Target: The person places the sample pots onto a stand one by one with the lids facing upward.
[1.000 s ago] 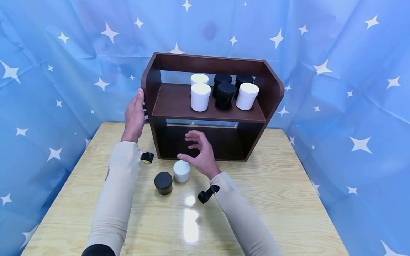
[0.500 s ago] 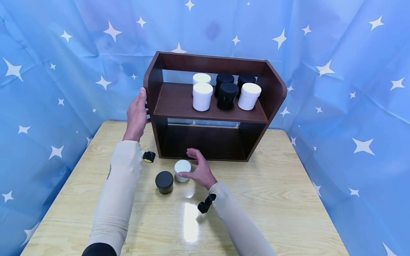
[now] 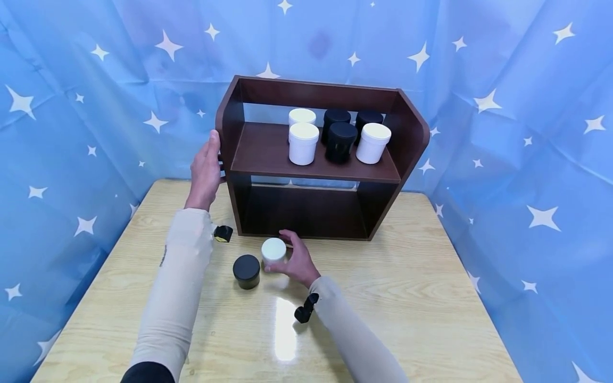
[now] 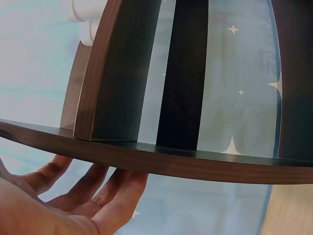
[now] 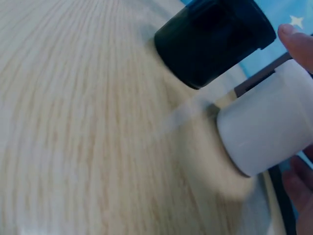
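My left hand [image 3: 205, 173] is at the left side of a dark brown two-tier shelf [image 3: 313, 173]. In the left wrist view its fingers [image 4: 122, 196] rest against the outer face of the side panel. On the table, just in front of the shelf, stands a white lidded jar [image 3: 273, 250]. Around that jar is my right hand [image 3: 299, 262], thumb in front and fingers behind. The right wrist view has the thumb [image 5: 297, 44] a little apart from the white jar [image 5: 266, 122]. A black lidded jar [image 3: 246, 272] stands upright beside it, nearer to me.
Several white and black jars stand on the upper tier, among them a white jar [image 3: 373, 143] at the right and a black jar [image 3: 340, 142] beside it. The lower tier [image 3: 304, 211] is bare. Blue star-patterned cloth [image 3: 503, 133] surrounds the wooden table [image 3: 407, 298].
My right hand has come down and back from in front of the lower tier to the white jar on the table. The left hand has stayed at the shelf's side.
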Demonstrator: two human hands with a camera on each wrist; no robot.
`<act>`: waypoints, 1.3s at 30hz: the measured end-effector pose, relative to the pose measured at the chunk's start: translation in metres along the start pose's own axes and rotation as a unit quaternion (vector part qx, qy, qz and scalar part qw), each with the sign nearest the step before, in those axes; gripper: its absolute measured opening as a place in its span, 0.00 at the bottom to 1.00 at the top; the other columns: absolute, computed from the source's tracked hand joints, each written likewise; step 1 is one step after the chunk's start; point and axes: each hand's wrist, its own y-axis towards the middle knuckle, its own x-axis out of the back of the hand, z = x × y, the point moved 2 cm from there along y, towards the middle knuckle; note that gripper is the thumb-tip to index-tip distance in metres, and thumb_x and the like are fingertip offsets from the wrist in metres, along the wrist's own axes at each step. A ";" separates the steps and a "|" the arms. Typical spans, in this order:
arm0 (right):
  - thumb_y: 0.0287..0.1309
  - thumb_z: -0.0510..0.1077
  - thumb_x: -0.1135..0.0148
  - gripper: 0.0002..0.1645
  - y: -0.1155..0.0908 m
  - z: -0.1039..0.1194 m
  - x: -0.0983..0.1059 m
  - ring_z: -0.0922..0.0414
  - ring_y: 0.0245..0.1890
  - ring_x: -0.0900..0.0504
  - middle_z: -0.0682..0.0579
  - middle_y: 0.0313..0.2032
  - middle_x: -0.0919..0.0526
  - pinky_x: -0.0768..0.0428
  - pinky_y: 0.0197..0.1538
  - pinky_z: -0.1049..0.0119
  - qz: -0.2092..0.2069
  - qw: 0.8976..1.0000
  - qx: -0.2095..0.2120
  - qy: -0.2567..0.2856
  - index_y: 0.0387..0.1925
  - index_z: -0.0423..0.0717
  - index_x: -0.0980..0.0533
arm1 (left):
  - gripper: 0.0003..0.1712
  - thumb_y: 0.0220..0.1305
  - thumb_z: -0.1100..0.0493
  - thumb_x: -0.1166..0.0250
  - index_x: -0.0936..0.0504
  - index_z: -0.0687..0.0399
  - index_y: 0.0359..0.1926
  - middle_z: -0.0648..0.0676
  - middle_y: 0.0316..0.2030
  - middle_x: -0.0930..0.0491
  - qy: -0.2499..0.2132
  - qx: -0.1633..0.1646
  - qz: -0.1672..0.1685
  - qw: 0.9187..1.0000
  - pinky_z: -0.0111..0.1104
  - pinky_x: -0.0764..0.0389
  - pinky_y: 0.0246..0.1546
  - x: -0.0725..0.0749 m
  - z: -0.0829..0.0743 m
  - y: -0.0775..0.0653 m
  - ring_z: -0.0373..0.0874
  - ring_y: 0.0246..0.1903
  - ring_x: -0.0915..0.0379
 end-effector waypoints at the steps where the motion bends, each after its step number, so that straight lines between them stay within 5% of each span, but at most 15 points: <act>1: 0.33 0.45 0.13 0.61 0.000 -0.001 -0.001 0.45 0.66 0.26 0.41 0.65 0.25 0.27 0.68 0.49 0.001 1.000 -0.002 -0.004 0.69 0.43 0.37 | 0.42 0.66 0.19 0.62 0.30 0.34 0.69 0.56 0.66 0.30 -0.001 0.001 0.000 1.000 0.56 0.27 0.65 0.000 0.000 0.000 0.54 0.63 0.32; 9: 0.35 0.43 0.15 0.57 -0.001 -0.005 -0.006 0.46 0.60 0.21 0.42 0.61 0.24 0.22 0.64 0.53 0.000 0.999 -0.032 -0.014 0.68 0.47 0.36 | 0.43 0.66 0.20 0.61 0.31 0.37 0.70 0.57 0.65 0.29 -0.016 -0.005 -0.001 1.000 0.58 0.26 0.63 0.001 0.001 0.000 0.57 0.62 0.29; 16: 0.40 0.42 0.17 0.44 -0.001 -0.006 -0.009 0.50 0.52 0.19 0.43 0.55 0.19 0.18 0.54 0.61 0.005 0.999 -0.011 -0.036 0.60 0.43 0.29 | 0.42 0.67 0.21 0.61 0.31 0.36 0.70 0.57 0.66 0.29 -0.010 -0.002 -0.003 1.000 0.58 0.26 0.64 0.001 0.002 0.000 0.56 0.62 0.30; 23: 0.40 0.42 0.17 0.42 0.000 -0.008 -0.006 0.52 0.47 0.19 0.44 0.53 0.17 0.18 0.51 0.61 -0.003 0.999 -0.016 -0.048 0.58 0.44 0.27 | 0.44 0.65 0.19 0.61 0.28 0.39 0.68 0.57 0.63 0.28 -0.011 0.004 -0.001 1.000 0.56 0.24 0.63 0.001 0.001 0.000 0.56 0.61 0.28; 39: 0.41 0.42 0.18 0.43 0.001 0.018 0.014 0.49 0.59 0.21 0.46 0.58 0.20 0.17 0.57 0.58 -0.030 0.999 -0.002 -0.044 0.61 0.44 0.28 | 0.44 0.64 0.18 0.62 0.29 0.34 0.69 0.56 0.65 0.28 0.001 0.006 0.002 1.000 0.56 0.26 0.64 0.001 0.000 0.001 0.55 0.62 0.30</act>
